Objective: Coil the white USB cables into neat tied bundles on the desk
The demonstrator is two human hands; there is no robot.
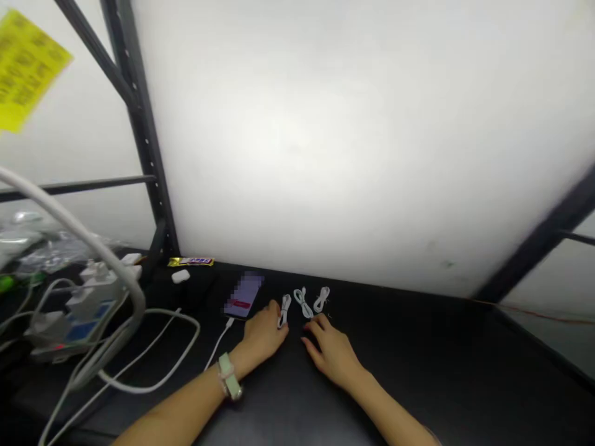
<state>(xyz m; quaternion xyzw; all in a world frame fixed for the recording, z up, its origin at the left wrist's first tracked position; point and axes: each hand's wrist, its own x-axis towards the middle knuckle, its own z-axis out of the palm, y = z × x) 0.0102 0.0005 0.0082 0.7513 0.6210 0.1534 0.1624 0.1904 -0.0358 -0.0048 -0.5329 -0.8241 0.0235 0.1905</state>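
The left hand (pixel 264 332) lies palm down on the black tabletop (pixel 432 378), half open, its fingertips (pixel 277 308) against the left end of a row of three small white cable coils. It may be resting on the left coil (pixel 284 311) or pinching it lightly; the view does not settle which. A pale green watch (pixel 229 376) sits on that wrist.

The right hand (pixel 332 354) is open and empty, fingers loosely curved and tips (pixel 317 326) down on the tabletop, just near of the middle coil (pixel 303 303) and the right coil (pixel 321 300). All three coils lie upright in the picture, side by side and just apart, at the far edge of the hands.

Left of the left hand, a phone (pixel 244 295) lies on the tabletop with its screen pixelated. A thin white cable (pixel 218 347) runs from its near end towards the near left. Farther left stands a power strip (pixel 69 328) with white plugs and adapters, amid looped white cables. A thick white cable (pixel 88 248) arcs across the left of the view.

Along the far edge, left of the phone, lie a gold candy bar (pixel 190 262) and a small white case (pixel 180 276). Beyond the tabletop rise a white panel (pixel 325 142) and a black metal upright (pixel 142 136), with a yellow sheet (pixel 28 68) at far left.
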